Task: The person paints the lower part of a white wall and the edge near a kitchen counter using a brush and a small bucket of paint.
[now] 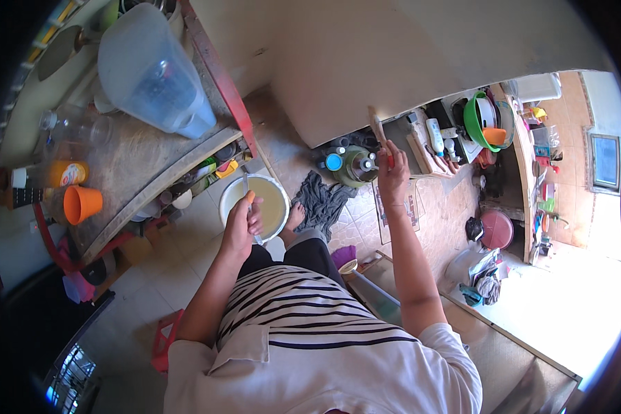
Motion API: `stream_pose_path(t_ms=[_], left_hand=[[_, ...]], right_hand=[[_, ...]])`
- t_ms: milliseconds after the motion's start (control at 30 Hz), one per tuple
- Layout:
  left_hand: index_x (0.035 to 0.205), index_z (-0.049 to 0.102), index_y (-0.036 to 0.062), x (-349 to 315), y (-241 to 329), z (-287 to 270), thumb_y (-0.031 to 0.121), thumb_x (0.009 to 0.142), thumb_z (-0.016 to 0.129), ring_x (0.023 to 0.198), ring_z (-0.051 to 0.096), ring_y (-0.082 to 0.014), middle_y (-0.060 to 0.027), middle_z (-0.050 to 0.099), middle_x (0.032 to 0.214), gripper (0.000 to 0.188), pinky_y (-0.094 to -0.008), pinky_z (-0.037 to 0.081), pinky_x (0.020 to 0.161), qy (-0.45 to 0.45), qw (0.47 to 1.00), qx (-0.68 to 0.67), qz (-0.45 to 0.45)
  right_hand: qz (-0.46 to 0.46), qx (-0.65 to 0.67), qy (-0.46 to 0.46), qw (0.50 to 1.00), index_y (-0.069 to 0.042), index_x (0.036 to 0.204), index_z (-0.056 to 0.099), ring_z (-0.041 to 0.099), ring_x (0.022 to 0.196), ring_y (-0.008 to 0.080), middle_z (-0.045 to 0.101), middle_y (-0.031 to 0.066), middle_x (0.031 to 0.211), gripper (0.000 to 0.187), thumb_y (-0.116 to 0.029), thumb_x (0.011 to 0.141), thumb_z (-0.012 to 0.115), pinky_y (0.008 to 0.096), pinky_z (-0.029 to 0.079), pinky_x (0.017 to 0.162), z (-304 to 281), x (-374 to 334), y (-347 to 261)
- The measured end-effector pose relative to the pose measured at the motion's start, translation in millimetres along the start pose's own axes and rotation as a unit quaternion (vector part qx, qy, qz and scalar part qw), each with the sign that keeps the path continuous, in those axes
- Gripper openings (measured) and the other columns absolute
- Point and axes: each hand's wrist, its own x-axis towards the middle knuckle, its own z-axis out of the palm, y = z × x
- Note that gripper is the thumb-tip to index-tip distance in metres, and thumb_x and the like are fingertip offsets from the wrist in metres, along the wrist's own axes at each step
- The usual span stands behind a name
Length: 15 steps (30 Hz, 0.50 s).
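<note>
Head view, looking down. Your left hand is closed around an orange-handled utensil whose metal shaft dips into the white bowl on the tiled floor, just beside your bare foot and near the open front of the low shelf under the tabletop. Your right hand is raised, its grip closed on a wooden stick with something red at the fingers; what that red piece is cannot be told.

Risk, as a judgement: you stir one-handed with nothing steadying the bowl, so a hard stroke could slide or tip it and slop liquid onto the tiles and the grey cloth just beside your foot. The raised stick could also knock the bottles below it.

The bowl is round, white-rimmed, and holds a pale yellow, smooth-looking liquid to a moderate level.
</note>
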Motion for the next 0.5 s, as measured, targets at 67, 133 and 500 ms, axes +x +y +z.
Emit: stream_pose_path(t_ms=[67, 133, 500], left_hand=[[0.099, 0.054, 0.0075, 0.1, -0.5, 4.2, 0.038, 0.100, 0.047, 0.047, 0.029, -0.0053, 0.0063, 0.033, 0.060, 0.032, -0.0224, 0.026, 0.046, -0.017, 1.000, -0.024, -0.006], [0.097, 0.054, 0.0079, 2.4, -1.7, 6.4, 0.039, 0.099, 0.050, 0.045, 0.028, -0.0050, 0.0060, 0.033, 0.060, 0.031, -0.0224, 0.025, 0.045, -0.038, 0.998, -0.044, -0.004], [0.099, 0.055, 0.0062, 2.8, 10.4, -0.6, 0.039, 0.098, 0.051, 0.046, 0.028, -0.0052, 0.0063, 0.033, 0.061, 0.033, -0.0221, 0.025, 0.047, -0.048, 0.999, 0.015, -0.009]], right_hand=[[-0.036, -0.020, 0.018, 0.999, -0.004, 0.119, 0.060, 0.062, 0.089, 0.0347, 0.061, 0.0169, 0.100, 0.029, -0.014, 0.092, 0.060, 0.0415, 0.050, 0.079, -5.4, 4.6, -0.5], [-0.042, -0.038, 0.031, 0.998, -0.004, 0.120, 0.060, 0.061, 0.090, 0.0345, 0.061, 0.0169, 0.100, 0.029, -0.014, 0.092, 0.061, 0.0416, 0.050, 0.079, -13.8, 1.3, -10.2], [-0.121, -0.067, 0.014, 0.990, -0.004, 0.114, 0.059, 0.062, 0.086, 0.0399, 0.062, 0.0186, 0.098, 0.024, -0.011, 0.091, 0.059, 0.0453, 0.053, 0.074, 20.8, -1.2, -8.5]])
